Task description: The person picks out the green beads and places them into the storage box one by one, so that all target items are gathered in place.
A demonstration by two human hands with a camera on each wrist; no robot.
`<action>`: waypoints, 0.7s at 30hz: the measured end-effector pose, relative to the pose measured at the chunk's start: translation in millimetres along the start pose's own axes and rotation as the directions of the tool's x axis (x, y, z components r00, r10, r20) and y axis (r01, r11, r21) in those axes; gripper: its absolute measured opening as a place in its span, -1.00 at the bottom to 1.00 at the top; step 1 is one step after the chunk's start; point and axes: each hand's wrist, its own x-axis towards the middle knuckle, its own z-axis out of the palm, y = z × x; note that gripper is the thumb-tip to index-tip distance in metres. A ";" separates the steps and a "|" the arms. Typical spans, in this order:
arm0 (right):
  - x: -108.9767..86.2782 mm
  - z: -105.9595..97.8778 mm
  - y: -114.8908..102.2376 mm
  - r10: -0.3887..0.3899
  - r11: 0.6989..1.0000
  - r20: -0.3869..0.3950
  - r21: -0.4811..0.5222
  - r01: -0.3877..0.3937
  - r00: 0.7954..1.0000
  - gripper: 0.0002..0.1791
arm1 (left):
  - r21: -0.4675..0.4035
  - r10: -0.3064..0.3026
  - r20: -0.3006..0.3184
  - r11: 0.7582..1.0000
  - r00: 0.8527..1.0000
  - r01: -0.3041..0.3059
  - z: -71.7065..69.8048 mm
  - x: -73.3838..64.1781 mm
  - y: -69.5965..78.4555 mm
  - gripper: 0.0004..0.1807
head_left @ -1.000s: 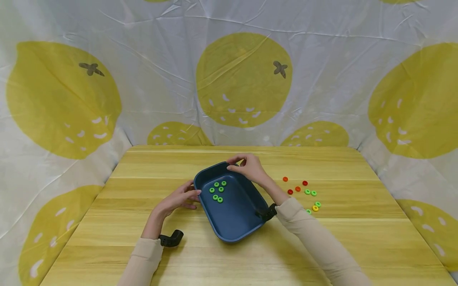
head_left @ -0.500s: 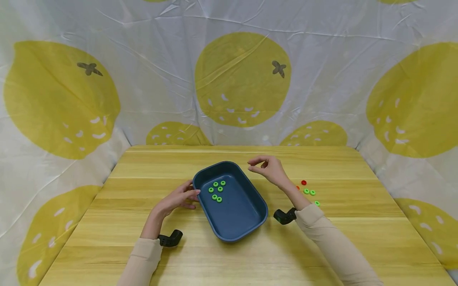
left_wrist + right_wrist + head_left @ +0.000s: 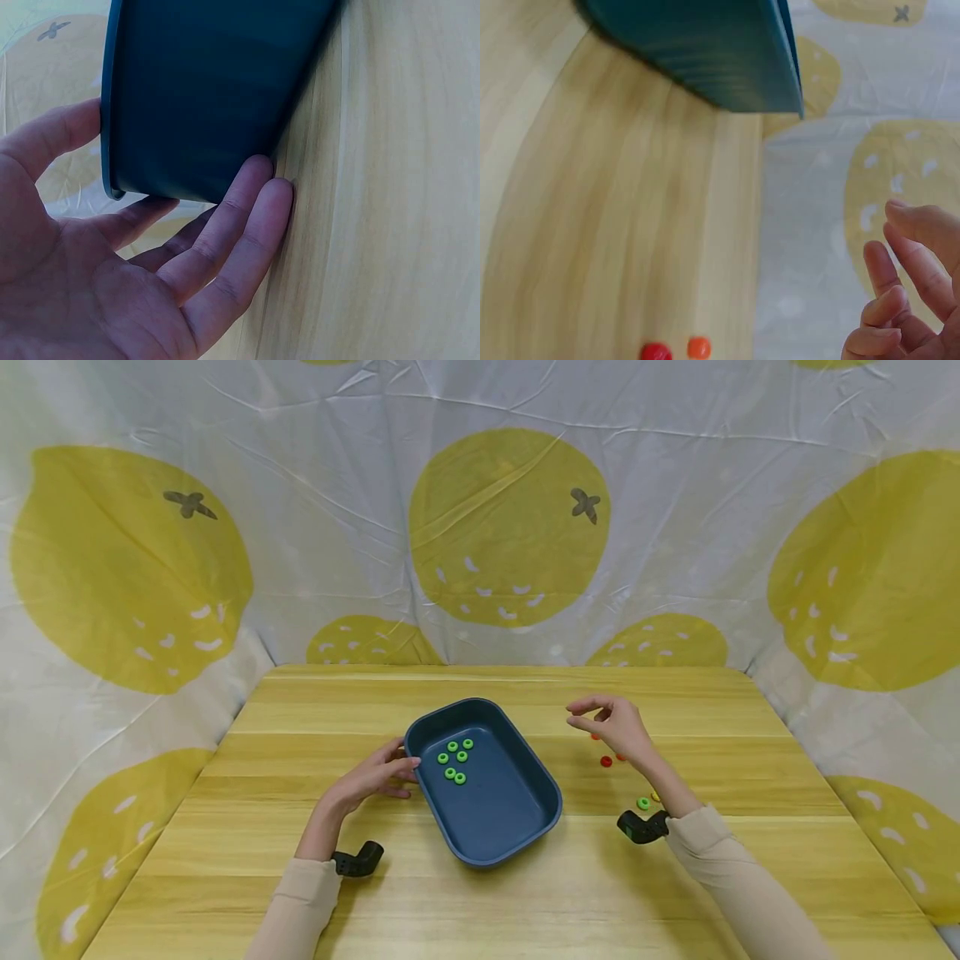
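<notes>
One blue tray (image 3: 498, 818) holds six green rings (image 3: 462, 757); five loose rings (image 3: 606, 762) show on the wood-grain table (image 3: 480, 914) before lemon-print cloth (image 3: 345, 527). Left hand (image 3: 369, 778): extended fingers touching tray. Right hand (image 3: 618, 727): fingertips apart.

It's a makeshift filming booth by the look of it: lemon-print cloth (image 3: 322, 527) hangs round three sides of a wood-grain table (image 3: 480, 914), black wrist cameras (image 3: 360, 860) in plain sight!

From my remote seat I see a wood-grained table (image 3: 480, 914) bearing a blue tray (image 3: 495, 814); to the tray's right lie a red ring (image 3: 606, 762), orange rings (image 3: 699, 347), a green ring (image 3: 643, 804) and, mostly hidden, probably a yellow ring (image 3: 655, 796).
</notes>
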 end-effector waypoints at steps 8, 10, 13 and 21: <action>-16.7 -18.7 34.1 0.016 0.997 -0.049 -0.076 -0.020 0.999 -0.73 | 0.000 0.007 0.006 1.000 1.000 -0.007 -0.5 0.0 1.2 -0.26; -20.9 -22.4 41.8 0.019 0.997 -0.053 -0.078 -0.023 0.998 -0.72 | -0.001 0.006 0.006 1.000 1.000 -0.006 -0.3 -0.3 1.0 -0.27; -27.1 -28.0 53.0 0.024 0.996 -0.056 -0.079 -0.028 0.998 -0.70 | -0.002 0.004 0.006 1.000 1.000 -0.004 0.2 -0.8 0.6 -0.27; -37.1 -41.8 76.1 0.087 0.983 -0.060 -0.156 -0.095 0.994 -0.70 | -0.002 0.011 0.007 1.000 1.000 -0.011 0.8 -1.0 0.4 -0.28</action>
